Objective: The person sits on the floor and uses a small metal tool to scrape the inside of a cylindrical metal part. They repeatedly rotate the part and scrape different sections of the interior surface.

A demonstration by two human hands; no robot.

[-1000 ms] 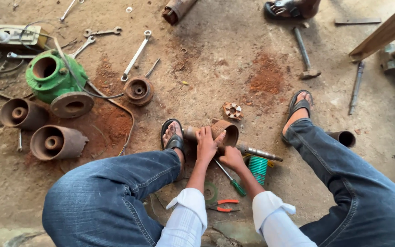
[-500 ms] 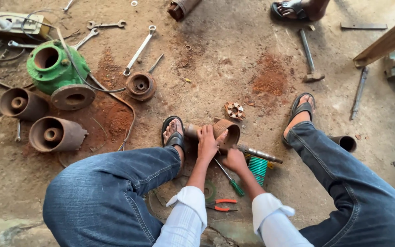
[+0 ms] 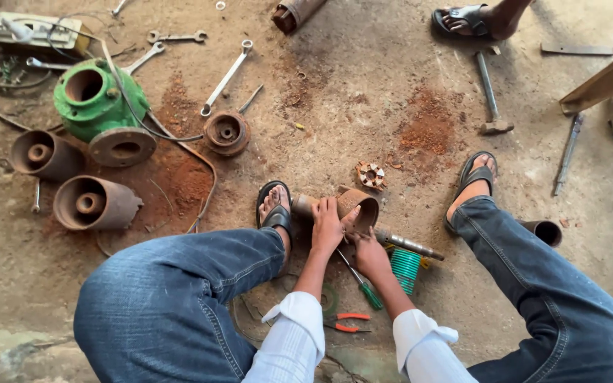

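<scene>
Down at the centre of the dirt floor [image 3: 363, 99], the left hand [image 3: 326, 228] lies clasped over the top of a rusty cup-shaped casing [image 3: 358, 206] lying on its side, while the right hand [image 3: 369, 254] grips it from beneath at five o'clock. A steel shaft [image 3: 409, 245] pokes out at four o'clock, beside a green coil [image 3: 405, 269]. Just at nine o'clock sits the sandalled left foot [image 3: 275, 207]. Farther off at ten o'clock stands a green pump housing [image 3: 94, 99].
</scene>
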